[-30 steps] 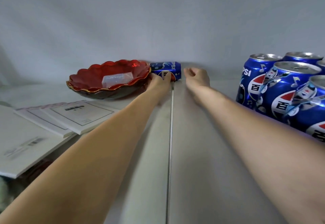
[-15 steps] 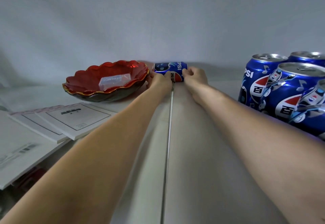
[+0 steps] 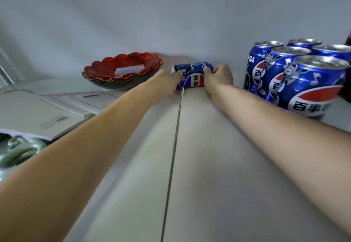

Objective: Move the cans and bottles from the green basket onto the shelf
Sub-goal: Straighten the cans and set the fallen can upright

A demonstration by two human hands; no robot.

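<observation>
Blue Pepsi aluminium can (image 3: 191, 75) lying on its side at the back of the pale shelf (image 3: 218, 165), against the grey wall, over the dark seam between the two shelf panels.

Left hand (image 3: 167, 82): at the can's left end, fingers on it; frame is motion-blurred there, so I can't tell if the grip is curled round the can or just pressing.

Right hand (image 3: 218, 78): at the can's right end, fingers wrapped over the top of the can, grip closed around it.

Cluster of five upright blue Pepsi cans (image 3: 296, 78) stands at the right on the same shelf, packed touching each other, near the right hand but apart from the lying can.

Red scalloped glass bowl with gold rim (image 3: 121, 70) sits left of the lying can, near it; a small clear packet lies inside. White printed booklets (image 3: 57, 108) are stacked at the left edge, in front of the bowl. Pale green ceramic piece (image 3: 19, 152) shows below them at lower left.
</observation>
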